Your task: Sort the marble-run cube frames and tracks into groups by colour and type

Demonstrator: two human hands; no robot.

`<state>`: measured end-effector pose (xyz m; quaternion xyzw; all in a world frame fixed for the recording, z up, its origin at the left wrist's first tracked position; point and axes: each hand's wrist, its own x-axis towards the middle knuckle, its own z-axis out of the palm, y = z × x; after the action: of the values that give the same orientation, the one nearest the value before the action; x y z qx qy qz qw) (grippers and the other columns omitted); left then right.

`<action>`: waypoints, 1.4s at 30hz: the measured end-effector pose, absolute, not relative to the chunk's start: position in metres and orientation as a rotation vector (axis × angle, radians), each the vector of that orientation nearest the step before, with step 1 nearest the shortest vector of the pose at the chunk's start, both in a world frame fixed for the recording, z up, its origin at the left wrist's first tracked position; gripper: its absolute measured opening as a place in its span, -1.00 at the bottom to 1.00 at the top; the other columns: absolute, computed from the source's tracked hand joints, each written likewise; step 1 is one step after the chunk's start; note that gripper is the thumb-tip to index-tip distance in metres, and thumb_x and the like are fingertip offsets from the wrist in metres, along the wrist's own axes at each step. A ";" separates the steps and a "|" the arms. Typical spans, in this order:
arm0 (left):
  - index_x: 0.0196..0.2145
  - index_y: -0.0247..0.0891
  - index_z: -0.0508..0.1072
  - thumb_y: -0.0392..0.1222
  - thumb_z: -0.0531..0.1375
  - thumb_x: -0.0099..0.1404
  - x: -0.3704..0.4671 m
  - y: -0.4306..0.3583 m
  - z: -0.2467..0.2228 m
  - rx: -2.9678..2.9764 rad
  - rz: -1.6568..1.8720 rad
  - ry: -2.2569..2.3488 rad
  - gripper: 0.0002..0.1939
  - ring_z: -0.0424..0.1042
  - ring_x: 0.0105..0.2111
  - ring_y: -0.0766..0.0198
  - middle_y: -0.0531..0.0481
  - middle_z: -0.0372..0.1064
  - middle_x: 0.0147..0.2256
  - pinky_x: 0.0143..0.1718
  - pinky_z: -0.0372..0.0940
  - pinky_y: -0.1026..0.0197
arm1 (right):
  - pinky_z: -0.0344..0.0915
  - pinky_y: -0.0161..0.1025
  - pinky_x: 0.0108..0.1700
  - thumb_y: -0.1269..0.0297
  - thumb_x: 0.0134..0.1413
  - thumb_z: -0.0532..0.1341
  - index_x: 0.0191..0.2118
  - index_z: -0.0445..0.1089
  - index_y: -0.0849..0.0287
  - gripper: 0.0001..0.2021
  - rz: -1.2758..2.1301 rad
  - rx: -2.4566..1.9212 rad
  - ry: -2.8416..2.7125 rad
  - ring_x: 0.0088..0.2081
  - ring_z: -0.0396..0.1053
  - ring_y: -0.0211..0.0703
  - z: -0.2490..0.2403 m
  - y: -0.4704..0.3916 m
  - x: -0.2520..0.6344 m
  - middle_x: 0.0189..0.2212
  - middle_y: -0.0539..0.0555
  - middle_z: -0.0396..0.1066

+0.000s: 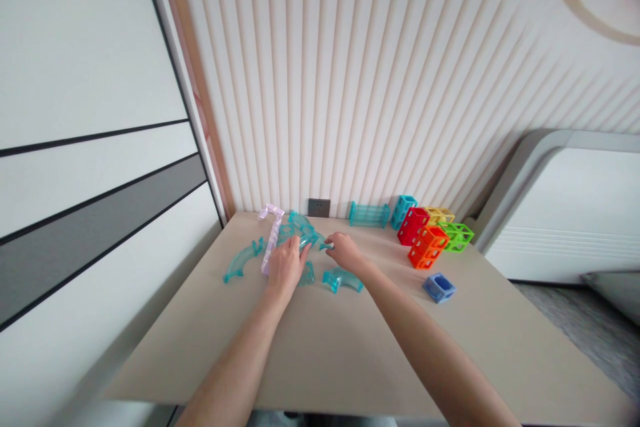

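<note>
Near the back of the table, my left hand (287,265) is closed on a translucent teal piece (307,239) in a cluster of similar parts. Just right of it, my right hand (344,252) pinches a small teal piece (325,245) at the cluster's right side. A lilac strip (271,240) stretches along the left of the cluster. Further left lies a curved teal track (243,260). Another curved teal piece (342,279) rests below my right hand, and a teal part (307,273) shows beside my left fingers.
At the back right stand red (413,225), orange (428,247), yellow (439,215), green (456,237) and teal (403,211) block frames. A blue block (439,287) sits in front of them. One straight teal piece (369,215) lies by the ribbed wall, near a dark socket (319,207).
</note>
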<state>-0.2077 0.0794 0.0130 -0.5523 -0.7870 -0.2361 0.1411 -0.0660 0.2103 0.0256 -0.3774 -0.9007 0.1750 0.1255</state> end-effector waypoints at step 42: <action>0.34 -0.13 0.15 -0.01 0.30 0.28 -0.171 0.054 0.002 -2.356 -1.344 -1.825 -0.26 0.28 0.25 -0.08 -0.25 0.31 0.21 0.27 0.23 -0.19 | 0.39 0.05 0.08 0.02 0.16 0.27 0.03 0.41 0.13 -0.60 0.635 -0.893 -2.025 -0.02 0.48 0.10 0.004 0.164 0.082 -0.04 0.19 0.53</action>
<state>-0.1705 0.0536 0.0024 -0.7193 -0.5570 -0.4103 -0.0639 0.0824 0.1637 0.0042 -0.3541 -0.8033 0.2518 0.4074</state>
